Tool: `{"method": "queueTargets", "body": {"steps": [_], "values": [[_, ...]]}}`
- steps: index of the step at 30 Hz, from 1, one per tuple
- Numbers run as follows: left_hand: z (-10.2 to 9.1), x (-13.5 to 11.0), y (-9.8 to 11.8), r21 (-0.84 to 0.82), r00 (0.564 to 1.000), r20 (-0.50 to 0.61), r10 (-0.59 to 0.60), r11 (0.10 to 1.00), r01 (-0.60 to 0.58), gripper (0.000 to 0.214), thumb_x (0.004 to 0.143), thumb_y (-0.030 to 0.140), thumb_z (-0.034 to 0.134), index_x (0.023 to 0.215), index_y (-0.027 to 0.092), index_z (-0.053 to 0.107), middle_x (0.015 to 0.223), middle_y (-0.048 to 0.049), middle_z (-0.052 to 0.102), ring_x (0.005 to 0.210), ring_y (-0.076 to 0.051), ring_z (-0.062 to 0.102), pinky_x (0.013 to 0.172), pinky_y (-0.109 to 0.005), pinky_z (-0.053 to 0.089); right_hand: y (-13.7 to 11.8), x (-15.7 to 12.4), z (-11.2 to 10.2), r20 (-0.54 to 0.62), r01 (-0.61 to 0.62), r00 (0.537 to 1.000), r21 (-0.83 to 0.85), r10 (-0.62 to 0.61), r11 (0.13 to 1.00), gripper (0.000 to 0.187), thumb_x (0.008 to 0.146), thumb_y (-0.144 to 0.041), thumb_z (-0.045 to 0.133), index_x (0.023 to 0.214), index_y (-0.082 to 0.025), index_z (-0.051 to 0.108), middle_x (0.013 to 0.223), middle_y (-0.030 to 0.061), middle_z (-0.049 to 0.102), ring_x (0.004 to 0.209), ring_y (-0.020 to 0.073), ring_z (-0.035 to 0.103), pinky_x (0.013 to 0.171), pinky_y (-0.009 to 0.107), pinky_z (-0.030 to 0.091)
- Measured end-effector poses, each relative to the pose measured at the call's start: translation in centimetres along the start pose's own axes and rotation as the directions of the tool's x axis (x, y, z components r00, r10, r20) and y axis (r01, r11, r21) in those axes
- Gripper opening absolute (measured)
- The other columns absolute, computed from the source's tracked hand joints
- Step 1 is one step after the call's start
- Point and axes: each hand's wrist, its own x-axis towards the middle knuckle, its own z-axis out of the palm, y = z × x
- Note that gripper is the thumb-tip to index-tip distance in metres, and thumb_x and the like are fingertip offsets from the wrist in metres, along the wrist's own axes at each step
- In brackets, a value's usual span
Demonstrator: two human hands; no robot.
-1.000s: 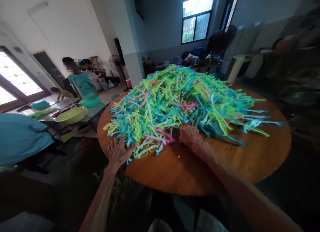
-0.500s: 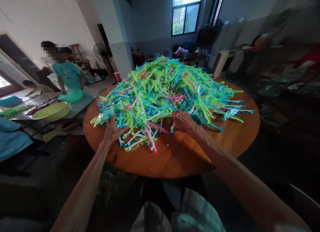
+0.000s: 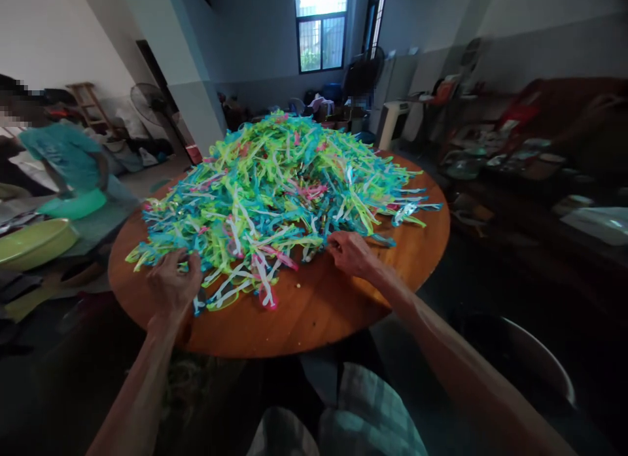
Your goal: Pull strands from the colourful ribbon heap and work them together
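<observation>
A large heap of thin, translucent plastic pieces (image 3: 275, 181) in neon yellow-green, blue and pink, many with white strips, covers much of the round wooden table (image 3: 314, 318). Some look like spectacle frames, tangled together. My left hand (image 3: 174, 279) is at the heap's front left edge, its fingers bent and the thumb apart from them, with coloured plastic showing in the gap. At the front edge, right of the middle, my right hand (image 3: 350, 254) is closed, fingertips against the pieces. Whatever it may hold is hidden.
On the left, a person in a teal shirt (image 3: 69, 155) stands by a green basin (image 3: 73, 204) and a yellow basin (image 3: 39, 241). Behind the table are a pillar (image 3: 189, 109) and a standing fan (image 3: 152, 103). A rounded rim (image 3: 544, 351) shows low on the right.
The view has turned right, so the table sits farther left. My left hand's spread fingers have bent. My right hand stays closed, now slightly nearer me along the heap's edge.
</observation>
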Motion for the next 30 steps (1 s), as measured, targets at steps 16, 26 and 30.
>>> {"method": "queueTargets", "body": {"steps": [16,26,30], "values": [[5.8,2.1,12.8,-0.208,0.729,0.442,0.523,0.850,-0.484,0.031,0.088,0.025,0.057,0.117,0.021,0.067,0.112,-0.0086,0.069,0.113,-0.028,0.057,0.100,-0.044,0.047,-4.7,-3.3,-0.7,0.209,0.237,0.960,-0.257,-0.186,0.937,0.030,0.089,-0.012,0.046,0.112,-0.018,0.065,0.117,0.0154,0.055,0.083,0.0214,0.057,0.064,0.031,0.035],[7.1,3.3,14.4,-0.259,0.703,0.434,0.564,0.825,-0.502,0.028,0.089,0.028,0.056,0.112,0.017,0.069,0.109,-0.0118,0.069,0.108,-0.030,0.059,0.098,-0.046,0.048,-2.8,-6.5,0.9,-0.033,0.042,0.999,0.021,-0.041,0.999,0.026,0.100,-0.016,0.039,0.109,-0.012,0.062,0.101,0.0125,0.065,0.083,0.0211,0.061,0.069,0.032,0.042],[6.4,2.8,16.7,-0.417,0.578,0.424,0.697,0.717,-0.559,0.020,0.087,0.026,0.059,0.102,0.020,0.070,0.106,-0.0078,0.070,0.107,-0.027,0.057,0.095,-0.043,0.049,-2.2,-6.5,1.3,-0.156,-0.089,0.981,0.172,0.117,0.981,0.024,0.100,-0.023,0.042,0.109,-0.014,0.063,0.100,0.0117,0.068,0.084,0.0221,0.064,0.072,0.032,0.044]]}}
